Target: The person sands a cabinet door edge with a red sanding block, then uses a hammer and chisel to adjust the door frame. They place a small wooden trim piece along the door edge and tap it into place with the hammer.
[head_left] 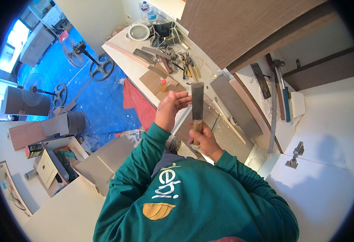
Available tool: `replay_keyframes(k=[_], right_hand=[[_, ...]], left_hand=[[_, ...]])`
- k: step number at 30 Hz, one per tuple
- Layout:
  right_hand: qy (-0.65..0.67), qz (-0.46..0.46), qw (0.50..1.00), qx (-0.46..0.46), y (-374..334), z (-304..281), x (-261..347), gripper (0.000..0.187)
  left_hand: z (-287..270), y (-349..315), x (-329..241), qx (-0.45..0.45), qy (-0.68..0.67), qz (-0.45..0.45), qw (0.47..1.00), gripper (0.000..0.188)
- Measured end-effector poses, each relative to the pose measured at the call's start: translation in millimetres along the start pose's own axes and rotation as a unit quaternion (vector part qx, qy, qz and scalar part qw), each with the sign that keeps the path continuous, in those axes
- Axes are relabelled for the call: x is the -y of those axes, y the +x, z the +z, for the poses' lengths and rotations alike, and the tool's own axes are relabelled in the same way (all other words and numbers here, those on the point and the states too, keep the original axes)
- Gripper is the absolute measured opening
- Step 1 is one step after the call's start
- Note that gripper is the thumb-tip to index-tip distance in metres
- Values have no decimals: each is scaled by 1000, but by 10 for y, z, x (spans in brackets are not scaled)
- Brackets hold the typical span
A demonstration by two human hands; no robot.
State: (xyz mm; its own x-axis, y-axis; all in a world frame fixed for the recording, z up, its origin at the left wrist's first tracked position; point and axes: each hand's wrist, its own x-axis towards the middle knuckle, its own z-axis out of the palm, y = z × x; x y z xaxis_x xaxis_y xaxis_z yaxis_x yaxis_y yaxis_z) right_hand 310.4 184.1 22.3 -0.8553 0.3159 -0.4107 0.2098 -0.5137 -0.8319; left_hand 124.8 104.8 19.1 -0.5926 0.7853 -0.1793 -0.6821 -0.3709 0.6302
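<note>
A chisel (198, 103) with a broad dark blade and a pale handle stands nearly upright in front of my chest. My right hand (207, 142) has its fingers wrapped round the handle. Beside the blade is my left hand (169, 109), its fingers stretched out toward the metal; whether the fingertips touch it I cannot tell. Just beyond my left hand, a small bottle with a red cap (163, 84) stands on a brown cardboard piece (149, 80).
Pliers (192, 69), wood strips and cables lie across the worktop (122, 45). A hammer (282, 86) rests inside the cabinet at right, near a hinged white door (322, 181). Fans (80, 48) stand on blue floor sheeting (104, 97). An open box (74, 147) sits lower left.
</note>
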Motion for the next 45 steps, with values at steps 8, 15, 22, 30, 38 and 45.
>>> replay_keyframes(k=[8,15,22,30,38,45], right_hand=[[100,-150,980,-80,14,352,227,37],[118,-159,973,-116,-37,478,439,40],[126,-154,964,-177,-44,671,672,34],[-54,-164,934,-311,37,559,887,28],[104,-193,921,-323,415,447,1046,26],[127,-205,914,-327,627,419,1062,21]], left_hand=[[520,-564,131,46,302,45,951,43],[561,-574,-347,171,443,19,880,59],[748,-406,-500,206,561,27,801,71],[630,-216,-662,276,578,22,767,63],[630,-61,-833,300,592,-6,748,69],[559,-4,-848,275,620,26,735,66]])
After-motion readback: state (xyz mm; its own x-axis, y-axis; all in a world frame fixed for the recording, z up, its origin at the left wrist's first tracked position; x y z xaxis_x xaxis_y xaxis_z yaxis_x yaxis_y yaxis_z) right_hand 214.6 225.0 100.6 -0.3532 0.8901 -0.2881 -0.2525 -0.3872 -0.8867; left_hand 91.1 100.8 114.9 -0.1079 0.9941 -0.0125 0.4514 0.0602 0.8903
